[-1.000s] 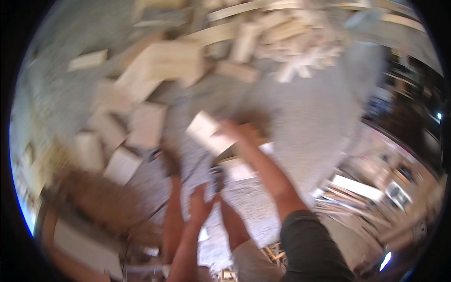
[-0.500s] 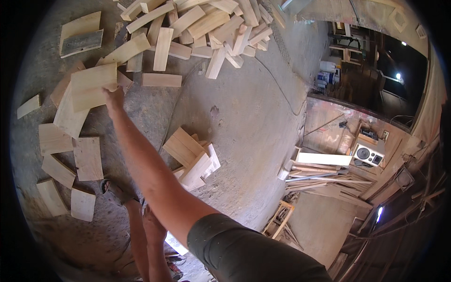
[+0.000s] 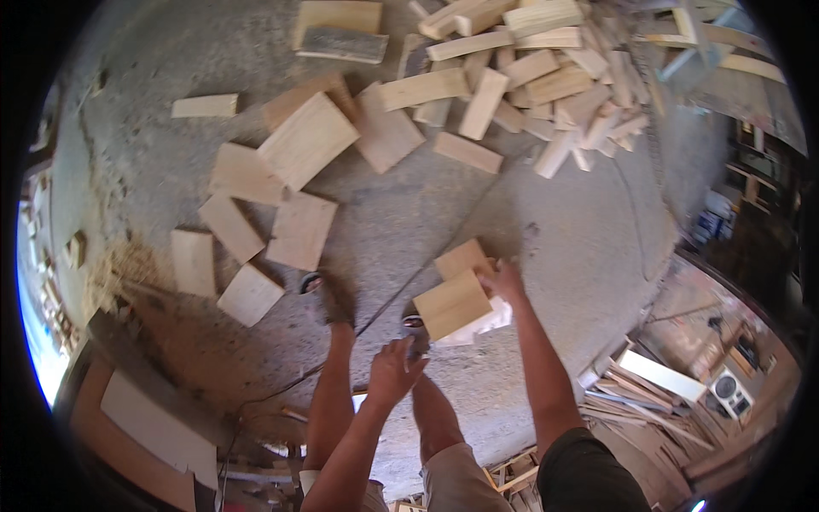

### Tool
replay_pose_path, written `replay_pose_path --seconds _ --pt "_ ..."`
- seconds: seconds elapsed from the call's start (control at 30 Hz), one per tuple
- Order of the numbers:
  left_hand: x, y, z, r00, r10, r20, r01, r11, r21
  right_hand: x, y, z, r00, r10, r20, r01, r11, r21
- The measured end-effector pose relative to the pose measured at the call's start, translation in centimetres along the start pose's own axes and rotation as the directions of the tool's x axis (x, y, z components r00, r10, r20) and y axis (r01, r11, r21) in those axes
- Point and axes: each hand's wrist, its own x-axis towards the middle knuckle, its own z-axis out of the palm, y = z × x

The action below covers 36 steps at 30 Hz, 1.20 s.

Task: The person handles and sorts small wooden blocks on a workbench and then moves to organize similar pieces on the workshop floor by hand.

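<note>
My right hand (image 3: 505, 282) grips the edge of a flat, squarish wooden board (image 3: 452, 305). The board lies over a small stack by my foot, where another board (image 3: 463, 258) and a pale piece (image 3: 488, 321) show from beneath it; whether it rests fully on them I cannot tell. Over my shin hangs my left hand (image 3: 394, 373), empty, its fingers loosely bent and apart. Left of the stack, several similar boards are spread on the floor, among them a large pale board (image 3: 309, 141) lying across others and a square board (image 3: 301, 230) near my other foot.
A heap of short wood blocks (image 3: 559, 81) covers the floor at the far right. A dark cable (image 3: 401, 294) runs across the floor between my feet. Long offcuts (image 3: 636, 392) and a white speaker (image 3: 731, 391) are on the right; wood shavings (image 3: 119, 269) lie at left.
My right hand has carried a board from the scattered boards at the far left to the small stack near my feet. The view has swung left, bringing both legs and my left hand into fuller sight.
</note>
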Motion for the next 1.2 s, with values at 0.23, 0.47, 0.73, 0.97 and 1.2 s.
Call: replay_pose_path --seconds 0.23,0.47,0.73,0.97,1.2 --pt "0.2 -0.4 -2.6 0.997 -0.076 0.026 0.073 0.992 0.101 13.4 -27.8 2.2 0.76 -0.534 -0.371 0.343 0.814 -0.468" --pt "0.1 -0.3 -3.0 0.995 -0.096 -0.007 0.096 0.994 0.058 11.6 -30.0 4.3 0.859 -0.421 -0.291 0.281 0.864 -0.418" --pt "-0.6 1.3 -0.6 0.998 -0.044 -0.045 0.044 0.999 -0.001 -2.5 -19.6 1.9 0.967 -0.223 0.126 0.248 0.698 -0.672" --pt "0.3 0.3 -2.3 0.995 -0.065 -0.07 0.067 0.998 0.017 13.2 -36.8 9.3 0.951 -0.18 -0.25 0.306 0.459 0.834" --pt "-0.6 -0.3 -2.2 0.985 -0.158 -0.076 0.16 0.987 0.032 8.8 -30.6 9.8 0.933 -0.356 -0.049 0.146 0.252 0.957"
